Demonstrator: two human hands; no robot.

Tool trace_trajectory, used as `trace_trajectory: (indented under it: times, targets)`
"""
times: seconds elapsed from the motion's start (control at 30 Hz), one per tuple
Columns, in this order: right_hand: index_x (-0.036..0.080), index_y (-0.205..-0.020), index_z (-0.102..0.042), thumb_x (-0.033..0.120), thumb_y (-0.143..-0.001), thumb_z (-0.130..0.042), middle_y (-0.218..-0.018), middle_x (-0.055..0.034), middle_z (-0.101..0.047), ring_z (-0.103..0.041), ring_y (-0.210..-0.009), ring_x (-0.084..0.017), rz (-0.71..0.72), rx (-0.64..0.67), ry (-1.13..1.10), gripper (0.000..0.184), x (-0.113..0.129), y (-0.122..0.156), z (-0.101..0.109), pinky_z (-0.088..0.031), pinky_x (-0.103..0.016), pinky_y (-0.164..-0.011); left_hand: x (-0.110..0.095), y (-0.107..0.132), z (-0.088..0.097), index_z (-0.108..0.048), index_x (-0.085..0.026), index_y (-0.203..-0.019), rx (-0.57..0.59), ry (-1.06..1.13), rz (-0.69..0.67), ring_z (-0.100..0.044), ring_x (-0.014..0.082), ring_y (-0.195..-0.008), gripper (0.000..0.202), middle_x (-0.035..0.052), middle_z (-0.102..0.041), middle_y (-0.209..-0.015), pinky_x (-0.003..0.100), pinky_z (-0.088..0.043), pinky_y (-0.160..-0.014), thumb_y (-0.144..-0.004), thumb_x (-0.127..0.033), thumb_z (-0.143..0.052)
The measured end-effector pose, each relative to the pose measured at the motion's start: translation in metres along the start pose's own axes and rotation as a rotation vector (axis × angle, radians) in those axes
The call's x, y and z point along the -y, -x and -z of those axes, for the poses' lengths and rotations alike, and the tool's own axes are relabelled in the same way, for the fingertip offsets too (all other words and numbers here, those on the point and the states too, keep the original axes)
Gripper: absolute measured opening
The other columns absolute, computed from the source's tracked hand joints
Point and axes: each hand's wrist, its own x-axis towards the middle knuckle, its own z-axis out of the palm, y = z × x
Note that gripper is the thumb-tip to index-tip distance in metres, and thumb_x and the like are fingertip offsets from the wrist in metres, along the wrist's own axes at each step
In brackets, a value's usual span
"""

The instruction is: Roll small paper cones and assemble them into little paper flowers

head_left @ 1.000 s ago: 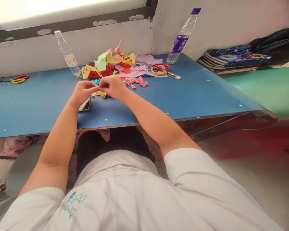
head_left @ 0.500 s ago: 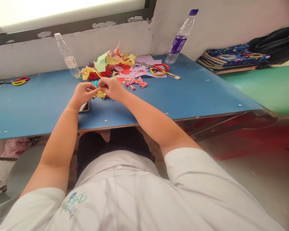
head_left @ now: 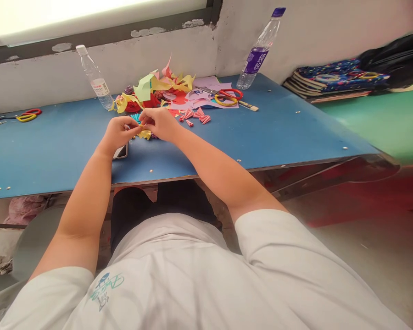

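My left hand (head_left: 117, 133) and my right hand (head_left: 160, 123) meet fingertip to fingertip above the blue table (head_left: 278, 133). Both pinch a small folded piece of yellow paper (head_left: 141, 128) held between them. Just under the hands lie more yellow folded pieces (head_left: 145, 134) and a teal folded bit (head_left: 135, 117). A phone (head_left: 121, 151) lies flat under my left wrist. Small pink folded pieces (head_left: 196, 115) sit to the right of my right hand.
A heap of coloured paper scraps (head_left: 165, 89) lies behind the hands, with red-and-yellow scissors (head_left: 227, 97) on it. Two clear bottles stand at the back, one left (head_left: 94, 78), one right (head_left: 258, 52). Another pair of scissors (head_left: 25, 114) lies far left. Stacked books (head_left: 330, 80) rest on a green surface.
The hands have stayed together on the yellow paper, with the fingers shifting slightly. The view has barely moved.
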Motion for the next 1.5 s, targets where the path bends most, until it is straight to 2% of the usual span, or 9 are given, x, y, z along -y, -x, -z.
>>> trace_trajectory:
  times: [0.17, 0.33, 0.5, 0.77, 0.93, 1.1, 1.23, 1.33, 1.5]
  targets:
    - [0.02, -0.115, -0.078, 0.017, -0.099, -0.081, -0.111, -0.0072, -0.09, -0.08, -0.099, -0.024, 0.011, 0.049, -0.004, 0.017, -0.004, -0.001, 0.0, -0.065, -0.04, -0.101, -0.003, 0.002, 0.001, -0.088, -0.027, -0.076, -0.009, -0.018, 0.007, -0.05, 0.0189, -0.072, 0.026, 0.0042, -0.07, -0.075, 0.038, -0.04, -0.07, -0.08, -0.048, -0.101]
    - [0.021, -0.115, -0.08, 0.024, -0.103, -0.08, -0.106, -0.0074, -0.09, -0.078, -0.098, -0.025, 0.014, 0.03, -0.016, 0.012, -0.006, 0.0, -0.002, -0.067, -0.041, -0.102, 0.001, 0.0, 0.0, -0.086, -0.025, -0.077, -0.017, -0.043, -0.014, -0.051, 0.0163, -0.069, 0.02, 0.0023, -0.07, -0.075, 0.037, -0.038, -0.068, -0.084, -0.041, -0.095]
    - [0.021, -0.117, -0.081, 0.025, -0.107, -0.074, -0.11, -0.0098, -0.09, -0.079, -0.103, -0.028, 0.001, 0.041, 0.059, 0.012, 0.001, 0.002, 0.0, -0.069, -0.044, -0.105, 0.01, -0.007, 0.001, -0.087, -0.024, -0.083, -0.05, -0.088, -0.04, -0.061, 0.0178, -0.075, 0.013, 0.0031, -0.08, -0.086, 0.037, -0.047, -0.073, -0.079, -0.031, -0.097]
    - [0.021, -0.117, -0.081, 0.022, -0.111, -0.069, -0.11, -0.0105, -0.087, -0.077, -0.105, -0.03, 0.002, 0.03, 0.131, 0.013, 0.005, 0.003, -0.004, -0.069, -0.045, -0.105, 0.015, -0.009, 0.002, -0.087, -0.025, -0.08, -0.028, -0.079, -0.097, -0.064, 0.0205, -0.077, 0.015, 0.0046, -0.081, -0.084, 0.04, -0.048, -0.076, -0.08, -0.036, -0.097]
    - [0.02, -0.121, -0.082, 0.024, -0.116, -0.067, -0.114, -0.0112, -0.088, -0.079, -0.11, -0.03, -0.001, 0.032, 0.138, 0.017, -0.002, 0.001, -0.006, -0.068, -0.046, -0.112, 0.013, -0.008, 0.002, -0.089, -0.025, -0.08, -0.037, -0.073, -0.109, -0.068, 0.0211, -0.079, 0.012, 0.0056, -0.083, -0.086, 0.04, -0.049, -0.077, -0.08, -0.033, -0.097]
    - [0.021, -0.13, -0.081, 0.027, -0.117, -0.069, -0.124, -0.0118, -0.091, -0.082, -0.116, -0.03, 0.034, 0.019, 0.067, 0.018, -0.01, -0.002, -0.008, -0.068, -0.047, -0.115, 0.013, -0.009, 0.003, -0.092, -0.027, -0.082, -0.043, -0.077, -0.142, -0.069, 0.0232, -0.084, 0.009, 0.006, -0.087, -0.089, 0.043, -0.049, -0.082, -0.078, -0.035, -0.096]
    - [0.023, -0.127, -0.078, 0.022, -0.115, -0.071, -0.121, -0.0097, -0.091, -0.083, -0.112, -0.027, 0.057, -0.008, -0.017, 0.014, -0.011, -0.002, -0.008, -0.069, -0.045, -0.112, 0.014, -0.008, 0.002, -0.093, -0.027, -0.082, -0.062, -0.071, -0.138, -0.069, 0.0236, -0.085, 0.009, 0.0057, -0.088, -0.09, 0.043, -0.05, -0.083, -0.078, -0.034, -0.096]
    - [0.024, -0.121, -0.077, 0.027, -0.113, -0.076, -0.117, -0.0088, -0.091, -0.082, -0.109, -0.027, 0.062, -0.031, -0.053, 0.009, -0.009, -0.001, -0.006, -0.07, -0.046, -0.111, 0.016, -0.009, 0.001, -0.092, -0.026, -0.081, -0.072, -0.038, -0.123, -0.065, 0.0209, -0.08, 0.01, 0.0051, -0.086, -0.088, 0.041, -0.048, -0.079, -0.078, -0.034, -0.098]
    - [0.026, -0.116, -0.076, 0.035, -0.111, -0.082, -0.112, -0.0079, -0.091, -0.083, -0.107, -0.028, 0.039, -0.054, -0.1, 0.012, -0.009, -0.002, -0.005, -0.073, -0.048, -0.111, 0.022, -0.013, 0.003, -0.088, -0.025, -0.078, -0.078, 0.002, -0.069, -0.051, 0.0164, -0.069, 0.02, 0.0023, -0.075, -0.076, 0.038, -0.037, -0.067, -0.078, -0.037, -0.106]
